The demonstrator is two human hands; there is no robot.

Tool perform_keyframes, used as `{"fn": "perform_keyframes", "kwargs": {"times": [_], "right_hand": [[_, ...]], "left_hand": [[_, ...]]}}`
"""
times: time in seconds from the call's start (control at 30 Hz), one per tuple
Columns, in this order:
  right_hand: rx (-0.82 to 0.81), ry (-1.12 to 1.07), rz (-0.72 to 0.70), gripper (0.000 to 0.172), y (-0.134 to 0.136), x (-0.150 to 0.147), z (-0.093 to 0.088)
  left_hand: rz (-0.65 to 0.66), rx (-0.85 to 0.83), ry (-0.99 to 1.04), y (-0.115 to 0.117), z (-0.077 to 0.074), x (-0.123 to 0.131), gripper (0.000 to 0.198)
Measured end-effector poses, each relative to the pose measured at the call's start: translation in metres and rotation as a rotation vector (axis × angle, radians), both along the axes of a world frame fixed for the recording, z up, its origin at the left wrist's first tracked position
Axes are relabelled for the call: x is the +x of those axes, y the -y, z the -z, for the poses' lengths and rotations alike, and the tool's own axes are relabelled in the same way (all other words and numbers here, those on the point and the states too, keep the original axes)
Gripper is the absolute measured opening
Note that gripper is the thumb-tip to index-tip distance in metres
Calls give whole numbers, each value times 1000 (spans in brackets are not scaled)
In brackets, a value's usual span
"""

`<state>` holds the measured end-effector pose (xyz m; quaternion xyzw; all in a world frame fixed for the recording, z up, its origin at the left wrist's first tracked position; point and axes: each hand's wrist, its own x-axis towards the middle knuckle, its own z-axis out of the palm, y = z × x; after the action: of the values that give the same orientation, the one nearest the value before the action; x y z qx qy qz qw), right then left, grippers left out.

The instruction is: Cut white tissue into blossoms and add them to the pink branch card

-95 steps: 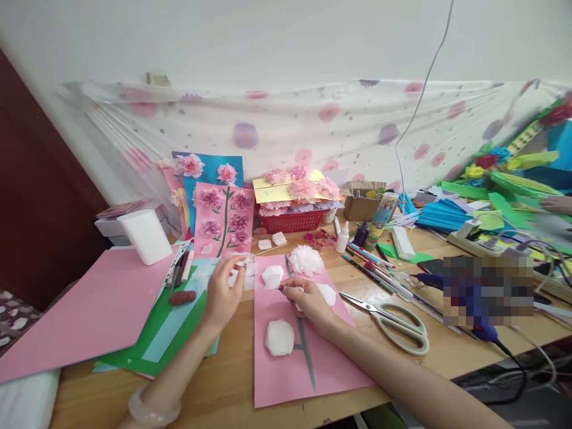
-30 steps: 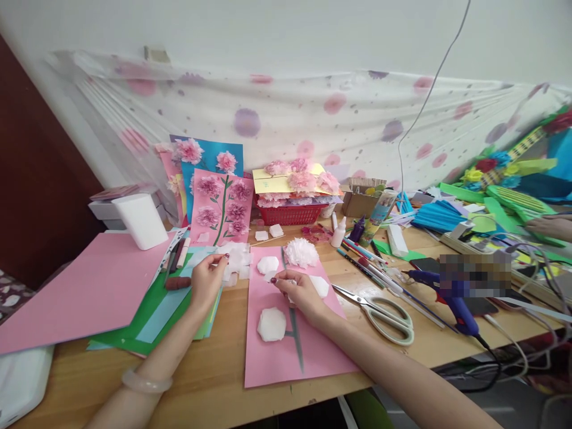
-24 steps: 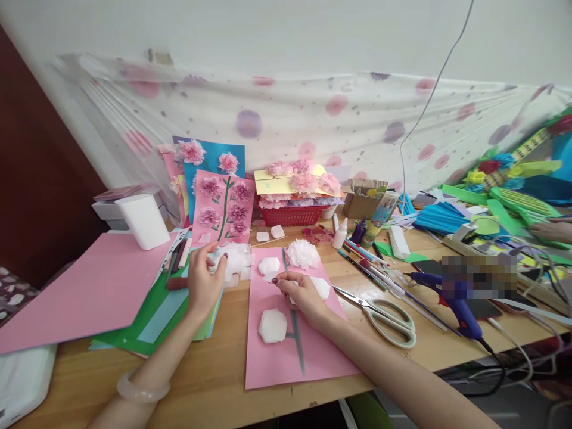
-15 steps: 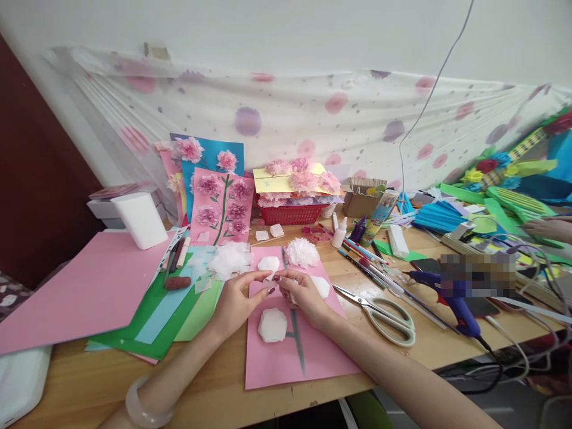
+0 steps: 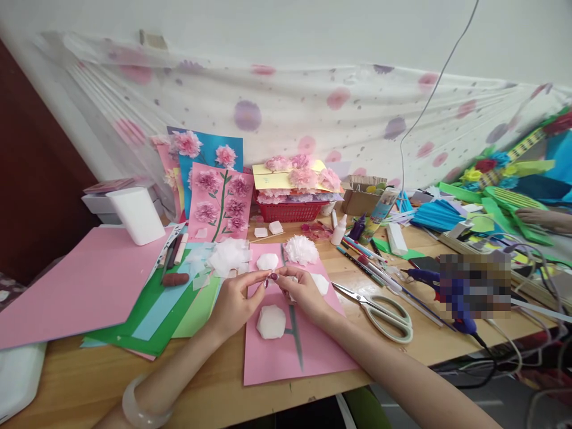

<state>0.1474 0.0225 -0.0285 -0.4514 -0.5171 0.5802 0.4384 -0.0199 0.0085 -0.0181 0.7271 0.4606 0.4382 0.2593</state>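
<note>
A pink sheet (image 5: 268,363) with a painted dark green stem (image 5: 295,345) lies on the table. Above its middle, my left hand (image 5: 236,301) and my right hand (image 5: 304,292) meet at the fingertips, both pinched closed. Something small and white shows between and under the fingers, too hidden to name. On the sheet, a flat white paper piece (image 5: 271,322) lies below my hands, another (image 5: 267,261) above them, and a third (image 5: 320,284) beside my right hand. A fluffy white paper flower (image 5: 301,249) sits at the sheet's top.
Scissors (image 5: 385,316) lie right of the sheet, with pens (image 5: 364,268) and a blue glue gun (image 5: 460,298) beyond. White tissue (image 5: 230,257) and green sheets (image 5: 147,328) lie left. A red basket (image 5: 290,211) stands behind. Another person's hand (image 5: 536,217) is at far right.
My fingertips have come closer together. The other person's hand at the far right reaches a little further in. The whole view has shifted slightly.
</note>
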Motion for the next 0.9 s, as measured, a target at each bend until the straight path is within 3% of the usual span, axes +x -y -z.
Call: {"fn": "perform_keyframes", "kwargs": {"times": [0.37, 0.9], "right_hand": [[40, 17, 2, 28, -1, 0, -1], [-17, -33, -99, 20, 0, -2, -2]], "left_hand": [[-35, -43, 73, -1, 0, 0, 27], [-117, -16, 91, -7, 4, -4, 7]]}}
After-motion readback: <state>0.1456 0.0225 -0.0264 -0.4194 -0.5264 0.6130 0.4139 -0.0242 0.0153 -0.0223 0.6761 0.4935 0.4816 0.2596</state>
